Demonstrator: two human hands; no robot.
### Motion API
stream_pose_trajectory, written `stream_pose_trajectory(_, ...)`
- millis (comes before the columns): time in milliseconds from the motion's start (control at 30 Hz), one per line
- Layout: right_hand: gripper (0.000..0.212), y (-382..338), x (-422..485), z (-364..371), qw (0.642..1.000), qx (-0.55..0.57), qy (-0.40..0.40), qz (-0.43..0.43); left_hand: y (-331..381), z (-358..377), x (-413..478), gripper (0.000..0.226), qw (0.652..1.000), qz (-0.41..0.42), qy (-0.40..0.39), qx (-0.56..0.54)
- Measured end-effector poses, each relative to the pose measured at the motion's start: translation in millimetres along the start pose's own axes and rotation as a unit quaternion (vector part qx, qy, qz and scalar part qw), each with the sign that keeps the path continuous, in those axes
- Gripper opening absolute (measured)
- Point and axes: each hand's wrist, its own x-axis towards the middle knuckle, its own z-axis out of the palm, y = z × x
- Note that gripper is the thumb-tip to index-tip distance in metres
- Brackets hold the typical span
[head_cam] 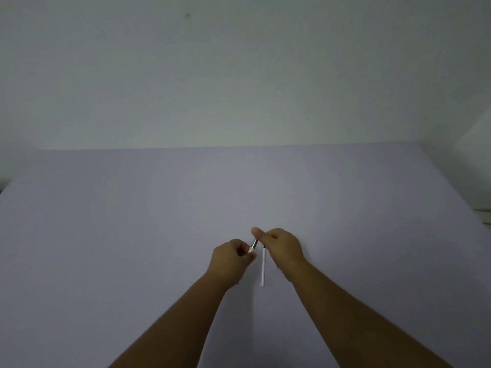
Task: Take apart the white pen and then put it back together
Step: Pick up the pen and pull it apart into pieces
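Both my hands meet over the middle of a pale table. My left hand grips the white pen body, whose metal tip section points up and right. My right hand pinches that metal end between thumb and forefinger. A thin white rod, apparently the pen's refill, lies on the table between my wrists, its upper dark end just under my right hand. Most of the pen body is hidden inside my left fist.
A plain light wall rises behind the table's far edge. A white object stands at the right edge of view, past the table's right side.
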Motion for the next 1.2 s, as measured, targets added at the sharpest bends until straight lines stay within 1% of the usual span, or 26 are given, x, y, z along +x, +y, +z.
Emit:
stream_pose_trajectory(100,0.042,-12.4,-3.3,-1.5,1.000,0.002,-0.027,-0.008,7.7,-0.8,-5.2,0.016,0.998,0.033,0.019,0.045)
stream_pose_trajectory(200,0.035,-21.4,-6.1,-9.3,0.999,0.015,-0.046,-0.022,13.1,-8.0,-10.7,0.017,0.999,0.039,0.011,0.007)
stream_pose_trajectory(267,0.024,-24.7,-8.7,-12.9,0.996,0.051,-0.064,-0.030,16.6,-16.6,-15.0,0.014,0.999,0.038,-0.016,-0.033)
stream_pose_trajectory(333,0.012,-26.3,-12.0,-16.7,0.992,0.085,-0.086,-0.042,18.8,-24.9,-18.9,0.016,0.996,0.041,-0.037,-0.069)
stream_pose_trajectory(400,0.008,-26.5,-14.5,-21.9,0.983,0.125,-0.123,-0.053,19.5,-30.2,-22.5,0.017,0.995,0.046,-0.043,-0.078)
stream_pose_trajectory(433,0.009,-26.9,-15.5,-24.6,0.979,0.139,-0.142,-0.051,19.3,-31.7,-23.7,0.016,0.996,0.053,-0.042,-0.064)
stream_pose_trajectory(467,0.013,-28.5,-17.1,-26.7,0.978,0.133,-0.152,-0.042,19.3,-32.5,-24.9,0.015,0.996,0.062,-0.040,-0.039)
stream_pose_trajectory(533,0.021,-30.7,-18.9,-28.9,0.985,0.073,-0.153,-0.027,19.4,-33.4,-27.1,0.014,0.996,0.081,-0.038,0.009)
stream_pose_trajectory(567,0.022,-31.2,-19.5,-29.2,0.988,0.038,-0.146,-0.029,19.5,-33.4,-27.9,0.014,0.995,0.087,-0.037,0.026)
stream_pose_trajectory(633,0.014,-31.7,-20.3,-30.3,0.988,0.008,-0.148,-0.043,19.3,-33.7,-29.6,0.015,0.993,0.096,-0.032,0.054)
stream_pose_trajectory(700,0.013,-30.5,-20.6,-31.9,0.984,0.014,-0.170,-0.058,18.7,-34.3,-30.6,0.017,0.991,0.104,-0.020,0.079)
stream_pose_trajectory(800,0.005,-30.9,-24.3,-33.4,0.980,0.051,-0.189,-0.033,17.3,-35.8,-31.1,0.017,0.988,0.119,-0.002,0.102)
stream_pose_trajectory(833,0.015,-30.3,-24.5,-33.1,0.982,0.038,-0.181,-0.029,16.7,-36.2,-31.2,0.017,0.987,0.122,0.001,0.106)
stream_pose_trajectory(867,0.020,-30.9,-25.8,-33.1,0.985,0.018,-0.170,-0.027,16.5,-36.7,-31.2,0.016,0.986,0.125,0.001,0.112)
stream_pose_trajectory(900,0.019,-29.9,-25.5,-33.1,0.986,0.004,-0.164,-0.031,16.4,-37.1,-31.5,0.016,0.984,0.129,0.000,0.123)
stream_pose_trajectory(933,0.012,-29.9,-26.6,-33.8,0.985,0.000,-0.166,-0.038,16.7,-37.3,-31.7,0.016,0.982,0.134,-0.001,0.135)
stream_pose_trajectory(967,0.008,-29.0,-26.4,-34.7,0.983,0.002,-0.176,-0.050,17.1,-37.5,-32.0,0.017,0.980,0.138,-0.001,0.144)
stream_pose_trajectory(1000,0.010,-28.8,-26.8,-35.7,0.981,0.011,-0.184,-0.058,17.4,-38.0,-32.5,0.017,0.979,0.141,0.000,0.148)
stream_pose_trajectory(1033,0.010,-27.9,-27.1,-36.6,0.980,0.021,-0.192,-0.054,17.7,-38.7,-32.9,0.017,0.978,0.144,0.001,0.151)
stream_pose_trajectory(1067,0.004,-29.0,-29.1,-37.0,0.979,0.031,-0.196,-0.044,18.0,-39.2,-33.3,0.017,0.977,0.147,0.002,0.154)
stream_pose_trajectory(1133,0.018,-30.8,-30.7,-37.1,0.981,0.024,-0.188,-0.028,18.9,-39.7,-34.0,0.018,0.974,0.154,-0.001,0.164)
stream_pose_trajectory(1167,0.021,-30.8,-30.9,-37.2,0.983,0.009,-0.179,-0.029,19.5,-39.6,-34.2,0.018,0.973,0.157,-0.003,0.168)
stream_pose_trajectory(1200,0.017,-31.2,-31.5,-37.5,0.984,-0.001,-0.174,-0.038,20.2,-39.2,-34.3,0.018,0.972,0.160,-0.005,0.170)
